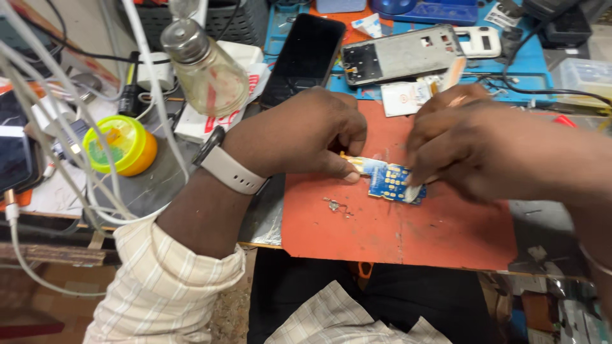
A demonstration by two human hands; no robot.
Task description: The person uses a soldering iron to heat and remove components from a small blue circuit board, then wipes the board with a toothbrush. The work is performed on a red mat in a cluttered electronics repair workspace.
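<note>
We've got a small blue circuit board (394,183) lying flat on the red work mat (446,236), right between our two hands. Left hand (306,134) is curled shut, thumb + fingertips pinching the board's yellowish end, where a bit of pale film or tape (363,164) sits; it pins that end down to the mat. Right hand (472,150) is closed too, fingers bunched around a thin pale tool (413,191) whose tip touches the board's near-right corner. Can't tell if it's a pick, blade or tweezer; most of it is hidden inside the fist.

Judging from this, the step in hand looks like scraping or prying at the board edge. To do it well, we'd say:
- keep the left pinch firm and low so the board can't skate on the mat
- work the tool tip shallow, nearly flat to the board, w/ light pressure; the gold pads scratch easily
- push away from the left fingertips, not toward them
- mind the small metal scraps (336,206) just below the left hand; they shouldn't get under the board

Beyond the hands, on the blue mat (529,60): a dark phone (305,57) face down or screen off, and a grey phone frame (401,54). Left of the left hand, past the watch strap (233,172): a yellow-green tub (121,145) and a hanging glass bottle (204,67), w/ white cables (146,76) draped over the tabletop.
</note>
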